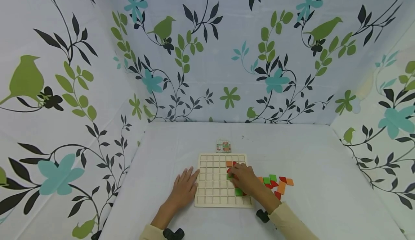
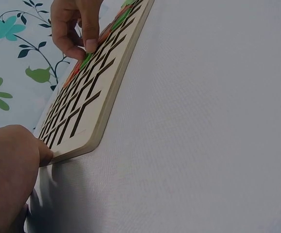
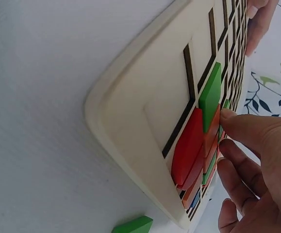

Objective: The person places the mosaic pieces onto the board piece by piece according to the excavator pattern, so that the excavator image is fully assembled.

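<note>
A pale wooden grid board (image 1: 212, 198) lies on the white table, with orange, red and green tiles in slots on its right side. My right hand (image 1: 245, 177) is over that side. Its thumb and fingers pinch a small green tile (image 2: 86, 61) low at the grid; the fingers partly cover it. In the right wrist view, a red tile (image 3: 189, 145) and another green tile (image 3: 210, 97) sit in slots near the board's corner. My left hand (image 1: 185, 188) lies beside the board's left edge with fingers extended, fingertips touching the edge.
Loose red, green and orange tiles (image 1: 281, 188) lie in a cluster right of the board. A small patterned card (image 1: 223, 146) lies behind its far edge. Printed cloth (image 1: 210, 71) hangs around the table's back and sides.
</note>
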